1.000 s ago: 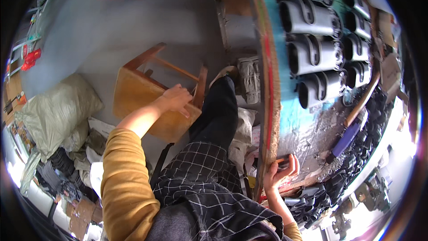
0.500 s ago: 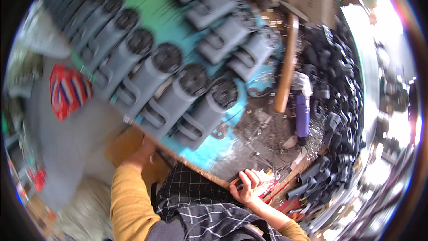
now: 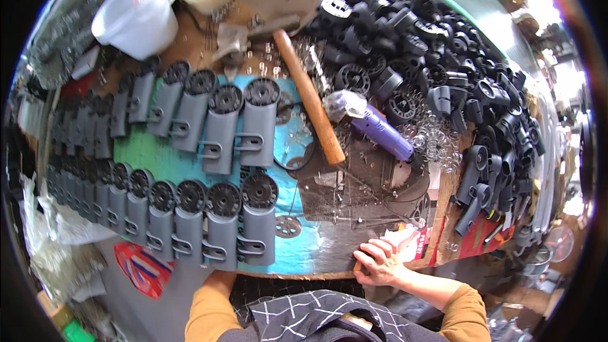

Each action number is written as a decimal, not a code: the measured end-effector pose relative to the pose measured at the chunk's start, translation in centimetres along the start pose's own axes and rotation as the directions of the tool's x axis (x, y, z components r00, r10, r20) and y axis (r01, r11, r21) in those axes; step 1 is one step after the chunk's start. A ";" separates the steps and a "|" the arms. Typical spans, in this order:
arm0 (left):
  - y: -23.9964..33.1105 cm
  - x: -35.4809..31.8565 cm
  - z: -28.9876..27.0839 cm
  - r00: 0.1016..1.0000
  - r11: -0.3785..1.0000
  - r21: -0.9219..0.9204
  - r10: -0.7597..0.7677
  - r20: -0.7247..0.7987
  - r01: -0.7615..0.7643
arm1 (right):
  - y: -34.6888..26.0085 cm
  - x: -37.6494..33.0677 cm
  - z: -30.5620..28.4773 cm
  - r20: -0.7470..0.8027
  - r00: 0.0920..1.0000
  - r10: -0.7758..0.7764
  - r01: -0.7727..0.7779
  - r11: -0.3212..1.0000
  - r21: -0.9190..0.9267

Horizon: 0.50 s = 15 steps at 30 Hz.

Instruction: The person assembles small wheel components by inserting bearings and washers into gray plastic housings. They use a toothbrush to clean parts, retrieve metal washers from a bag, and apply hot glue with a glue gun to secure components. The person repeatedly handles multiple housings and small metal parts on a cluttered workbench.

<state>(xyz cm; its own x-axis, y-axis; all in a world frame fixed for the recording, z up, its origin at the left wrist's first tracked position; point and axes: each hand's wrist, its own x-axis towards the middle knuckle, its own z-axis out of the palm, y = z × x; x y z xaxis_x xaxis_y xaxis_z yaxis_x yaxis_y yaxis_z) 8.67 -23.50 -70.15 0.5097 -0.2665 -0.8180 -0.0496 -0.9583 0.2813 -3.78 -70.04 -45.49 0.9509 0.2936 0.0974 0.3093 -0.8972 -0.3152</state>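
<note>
My right hand point(image 3: 382, 264) is at the table's front edge point(image 3: 329, 275), its fingers bent over the top and its thumb low by the rim; it appears to grip the edge. A red and white packet point(image 3: 415, 242) lies just beyond those fingers. My left hand point(image 3: 221, 277) is low at the front edge, beneath the nearest grey part, and its fingers are hidden. Two rows of grey plastic legs with black wheels stand on the blue and green sheet point(image 3: 288, 209); the closest grey leg point(image 3: 258, 235) is at the right end of the front row.
A wooden-handled hammer point(image 3: 310, 98) and a purple power tool point(image 3: 383, 132) lie mid-table. Black wheels and plastic parts point(image 3: 405, 44) are heaped at the back right, near loose metal rings point(image 3: 440, 142). A white bucket point(image 3: 136, 16) stands at the back left.
The view has swung round, so the rows of grey legs now lie more level and the bucket shows. My right hand remains at the table edge; my left stays low by it.
</note>
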 end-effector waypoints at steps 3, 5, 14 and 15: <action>-1.2 -0.1 -2.1 0.994 0.997 0.020 0.073 -0.081 -0.072 | 0.1 -0.5 0.8 -0.045 0.999 -0.008 0.008 1.000 -0.008; -1.8 -0.7 -3.8 0.981 0.987 0.066 0.153 -0.118 -0.146 | 0.0 -0.7 1.4 -0.128 0.991 0.030 -0.025 0.999 0.039; -0.1 -15.9 -15.8 0.745 0.828 0.081 0.452 0.490 -0.555 | -0.1 -2.5 2.4 -0.289 0.942 0.173 -0.208 0.974 -0.095; 1.1 -19.1 -18.3 0.677 0.804 0.075 0.442 0.589 -0.590 | 0.0 -2.2 2.4 -0.296 0.931 0.213 -0.245 0.967 -0.075</action>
<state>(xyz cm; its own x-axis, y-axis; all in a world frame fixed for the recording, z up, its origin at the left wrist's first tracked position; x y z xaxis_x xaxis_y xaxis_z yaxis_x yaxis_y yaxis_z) 14.56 -17.62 -45.03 -0.1828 -0.6648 -0.7243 -0.4050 -0.6204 0.6716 -5.89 -69.92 -48.01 0.9527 -0.0152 0.3036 0.0667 -0.9639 -0.2576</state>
